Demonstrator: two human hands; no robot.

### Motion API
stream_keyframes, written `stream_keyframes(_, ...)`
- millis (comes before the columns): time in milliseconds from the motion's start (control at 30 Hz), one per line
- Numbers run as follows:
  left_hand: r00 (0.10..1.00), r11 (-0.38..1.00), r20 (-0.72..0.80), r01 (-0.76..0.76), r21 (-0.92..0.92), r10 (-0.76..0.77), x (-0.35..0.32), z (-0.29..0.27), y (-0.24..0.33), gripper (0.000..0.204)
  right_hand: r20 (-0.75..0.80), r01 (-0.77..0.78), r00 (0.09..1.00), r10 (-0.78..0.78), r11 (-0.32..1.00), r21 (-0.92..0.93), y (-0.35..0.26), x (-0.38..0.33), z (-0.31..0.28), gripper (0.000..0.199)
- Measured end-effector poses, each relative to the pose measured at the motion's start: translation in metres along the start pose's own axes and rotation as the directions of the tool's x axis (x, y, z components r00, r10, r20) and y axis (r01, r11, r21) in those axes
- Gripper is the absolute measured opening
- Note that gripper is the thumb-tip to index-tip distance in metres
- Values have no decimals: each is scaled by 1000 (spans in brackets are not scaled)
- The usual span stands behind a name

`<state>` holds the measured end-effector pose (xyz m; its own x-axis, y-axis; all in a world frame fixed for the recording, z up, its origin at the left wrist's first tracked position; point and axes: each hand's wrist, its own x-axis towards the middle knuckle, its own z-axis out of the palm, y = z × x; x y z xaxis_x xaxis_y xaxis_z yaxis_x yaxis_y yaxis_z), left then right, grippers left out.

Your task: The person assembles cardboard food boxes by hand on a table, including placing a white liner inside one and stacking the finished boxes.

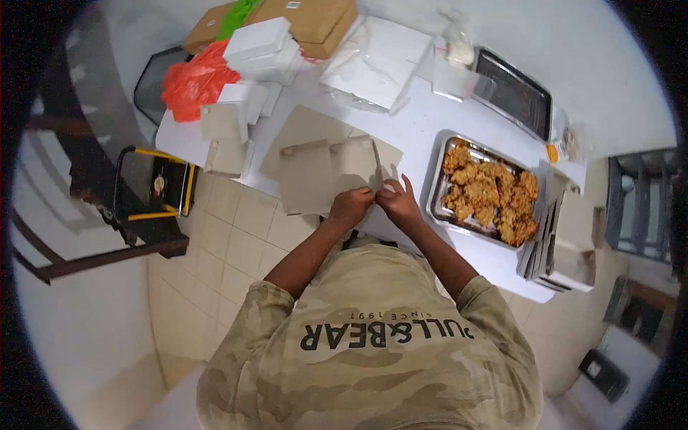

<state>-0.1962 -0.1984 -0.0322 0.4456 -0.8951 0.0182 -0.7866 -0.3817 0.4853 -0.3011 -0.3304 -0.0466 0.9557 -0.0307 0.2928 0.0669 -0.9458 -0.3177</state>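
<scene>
In front of me a greyish cardboard food box lies with its lid and base spread apart, partly folded up. At its near right corner my left hand pinches the board with closed fingers. My right hand meets it at the same corner, thumb and fingertips closed on the edge and one finger raised. The exact fold between the fingertips is hidden. Beneath the box lies a flat sheet of brown board.
Right of my hands stands a metal tray of fried chicken pieces. Open boxes stack at the table's right end. Behind are a dark tray, wrapped white sheets, white boxes and a red plastic bag.
</scene>
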Motion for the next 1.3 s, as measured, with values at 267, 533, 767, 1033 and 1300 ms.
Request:
stream_keyframes(267,975,983,-134,-170,61,177,-3,15,-6,7,142,73,988,-64,995,-65,6,-8,5,18)
stream_keyframes(533,993,978,31,-118,173,114,-5,1,-7,14,60,32,998,-31,999,-7,2,-19,18,21)
stream_keyframes(767,978,989,-194,46,-138,-72,-21,-61,-51,12,188,-87,977,102,993,-83,-17,-8,1,23)
stream_keyframes(1033,810,905,-497,94,-414,-311,-60,-121,-115,12,291,-230,919,265,962,-149,-66,6,4,22)
stream_keyframes(1300,842,811,-280,272,-518,-461,-96,-95,-160,11,179,-538,810,558,829,-152,-136,50,34,21)
